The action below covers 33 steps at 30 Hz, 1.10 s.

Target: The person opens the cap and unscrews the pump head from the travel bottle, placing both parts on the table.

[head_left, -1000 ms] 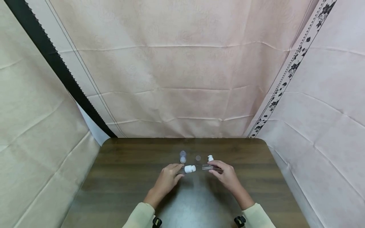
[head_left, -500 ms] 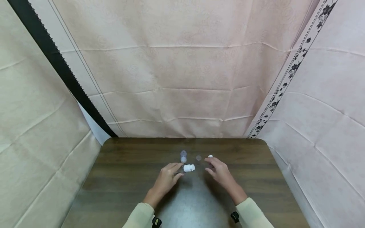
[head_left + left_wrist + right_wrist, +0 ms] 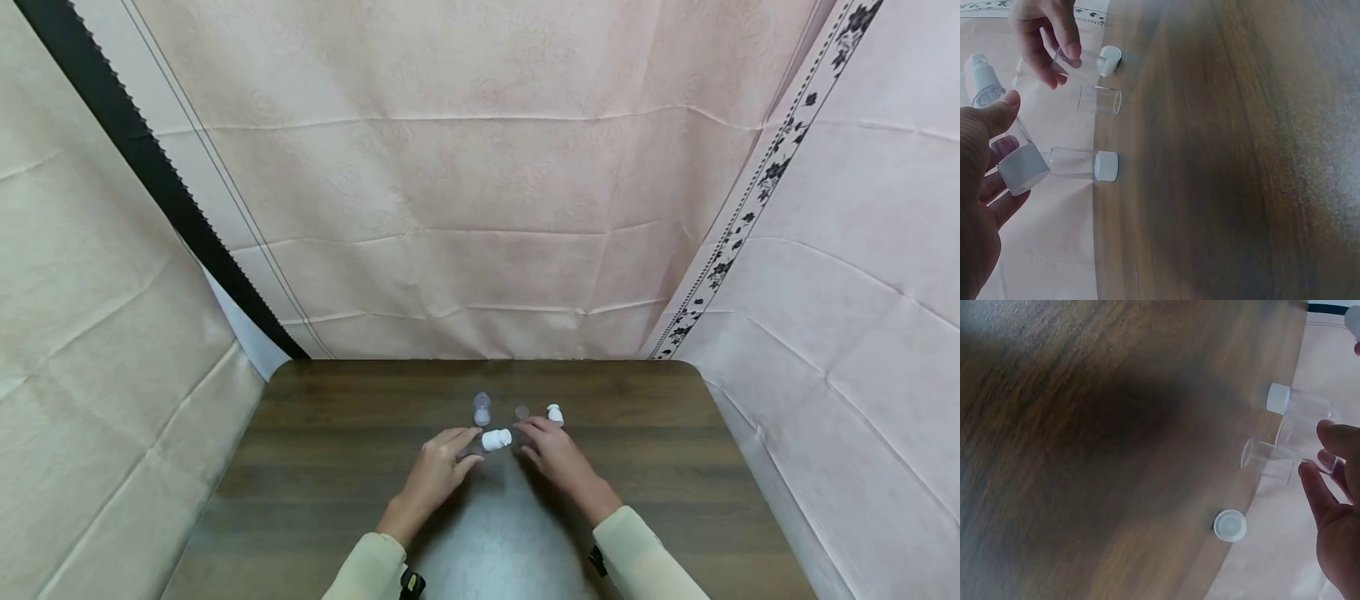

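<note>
My left hand (image 3: 442,467) holds a small pump bottle lying sideways, its white pump top (image 3: 497,440) pointing right. In the left wrist view the bottle's white base (image 3: 1024,169) sits among the fingers, and the hand hides part of the clear body. My right hand (image 3: 558,462) pinches a clear cylindrical cap (image 3: 1305,445) between thumb and fingers. This cap is close to the pump top but apart from it. Farther back on the table stand a second clear bottle (image 3: 482,410) with a white base, another clear cap (image 3: 1099,100), and a white pump piece (image 3: 555,414).
The brown wooden table (image 3: 345,500) has rounded far corners. Pale cloth (image 3: 465,183) hangs behind it and along both sides, with a floral border strip at the right and a black strip at the left.
My right hand has moved left with the clear cap, nearer the pump bottle, uncovering the white pump piece again. My left hand stays nearly still with the bottle.
</note>
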Motion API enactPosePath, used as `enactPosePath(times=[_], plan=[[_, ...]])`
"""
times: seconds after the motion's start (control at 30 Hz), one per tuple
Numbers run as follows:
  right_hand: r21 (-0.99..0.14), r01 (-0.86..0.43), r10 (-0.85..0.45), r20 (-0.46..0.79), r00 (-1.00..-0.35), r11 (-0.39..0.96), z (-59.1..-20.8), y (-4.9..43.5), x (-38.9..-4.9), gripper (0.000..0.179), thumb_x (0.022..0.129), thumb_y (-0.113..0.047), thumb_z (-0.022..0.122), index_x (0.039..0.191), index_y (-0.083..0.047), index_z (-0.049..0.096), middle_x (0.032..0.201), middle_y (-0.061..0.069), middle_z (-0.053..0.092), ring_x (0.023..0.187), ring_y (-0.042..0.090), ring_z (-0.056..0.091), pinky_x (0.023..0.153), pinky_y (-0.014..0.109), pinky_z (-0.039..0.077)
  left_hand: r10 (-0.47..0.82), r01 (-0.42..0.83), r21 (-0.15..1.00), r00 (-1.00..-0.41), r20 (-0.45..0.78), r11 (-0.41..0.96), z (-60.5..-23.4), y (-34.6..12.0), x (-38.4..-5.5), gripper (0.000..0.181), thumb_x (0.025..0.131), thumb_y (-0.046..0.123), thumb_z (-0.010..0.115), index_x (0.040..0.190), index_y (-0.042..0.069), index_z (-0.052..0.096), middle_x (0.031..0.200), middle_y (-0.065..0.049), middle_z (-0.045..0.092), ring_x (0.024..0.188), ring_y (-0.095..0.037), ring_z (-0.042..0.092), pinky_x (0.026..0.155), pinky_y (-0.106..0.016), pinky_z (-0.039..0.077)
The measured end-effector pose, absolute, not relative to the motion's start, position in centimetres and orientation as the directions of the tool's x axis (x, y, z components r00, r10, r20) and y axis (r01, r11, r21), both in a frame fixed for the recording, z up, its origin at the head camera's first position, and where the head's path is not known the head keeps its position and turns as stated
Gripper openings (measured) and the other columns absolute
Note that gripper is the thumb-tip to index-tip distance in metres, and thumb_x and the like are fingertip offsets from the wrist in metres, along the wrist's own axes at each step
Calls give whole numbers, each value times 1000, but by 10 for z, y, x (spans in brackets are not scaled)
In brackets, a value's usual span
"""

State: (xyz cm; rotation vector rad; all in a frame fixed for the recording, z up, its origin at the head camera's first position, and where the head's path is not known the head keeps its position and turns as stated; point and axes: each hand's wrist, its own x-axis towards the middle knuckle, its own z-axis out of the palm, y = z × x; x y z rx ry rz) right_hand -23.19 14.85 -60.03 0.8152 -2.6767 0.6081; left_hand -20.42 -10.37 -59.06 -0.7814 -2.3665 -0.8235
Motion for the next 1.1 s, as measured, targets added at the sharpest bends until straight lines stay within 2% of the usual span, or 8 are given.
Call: enactPosePath(times=[0.37,0.67,0.8,0.93,1.1], plan=[[-328,-559,-490,272,-828,762,-617,144,-237,33,89,-7,81,121,-6,72,116,8,68,104,25,65,90,41,59,336,629,428,-741,581,648,-594,-105,-205,41,84,18,86,121,6,75,112,-10,76,101,-24,74,83,-38,62],[-296,-592,-512,308,-802,749,-631,142,-239,33,87,-5,81,119,-5,72,112,10,68,100,26,65,87,41,58,331,632,441,-741,584,638,-596,-106,-206,42,83,17,87,121,5,75,110,-9,76,100,-23,74,81,-37,63],[-293,-588,-511,302,-805,754,-633,142,-238,35,88,-8,82,121,-5,71,112,11,67,100,28,64,86,43,58,335,632,428,-739,585,646,-597,-107,-206,42,82,18,88,121,7,75,110,-8,77,99,-23,74,81,-36,63],[-328,-528,-474,236,-848,783,-632,143,-235,44,89,-15,82,131,-9,67,120,10,65,107,26,62,90,42,58,340,636,411,-731,592,653,-600,-106,-207,43,81,19,89,121,9,75,110,-7,77,100,-21,74,82,-34,62],[-376,-490,-425,247,-871,787,-624,146,-231,50,88,-20,84,135,-14,65,125,9,63,109,23,62,88,41,59,345,645,395,-719,603,654,-601,-106,-209,44,80,19,90,120,9,76,108,-7,77,98,-21,74,81,-34,62]])
